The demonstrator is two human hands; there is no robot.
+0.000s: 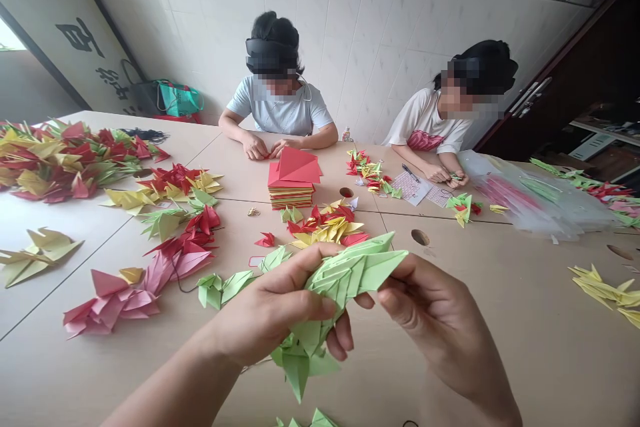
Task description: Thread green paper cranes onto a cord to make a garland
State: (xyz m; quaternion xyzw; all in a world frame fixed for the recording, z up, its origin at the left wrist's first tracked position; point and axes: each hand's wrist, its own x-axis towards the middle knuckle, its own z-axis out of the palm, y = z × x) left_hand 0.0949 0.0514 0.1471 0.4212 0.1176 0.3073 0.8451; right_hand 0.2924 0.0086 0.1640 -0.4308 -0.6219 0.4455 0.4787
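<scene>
A stack of light green folded-paper cranes (350, 273) is held up over the table in front of me. My left hand (293, 300) is wrapped round its left side, with the thumb pressed across the folds. At the right end, my right hand (435, 313) pinches a pointed green tip between thumb and fingers. More green folded paper (297, 363) hangs below my left hand. Just beyond my hands lie red and yellow paper cranes (330, 230). Some green cranes (220, 287) rest on the table left of my left hand, beside pink ones (115, 303).
Across the table (500, 347) sit two people (280, 100) (435, 127), their hands on small paper pieces. A stack of coloured paper (293, 187) stands mid-table. A large crane heap (70, 153) lies left, plastic bags (540, 197) right. The tabletop has round holes (420, 237).
</scene>
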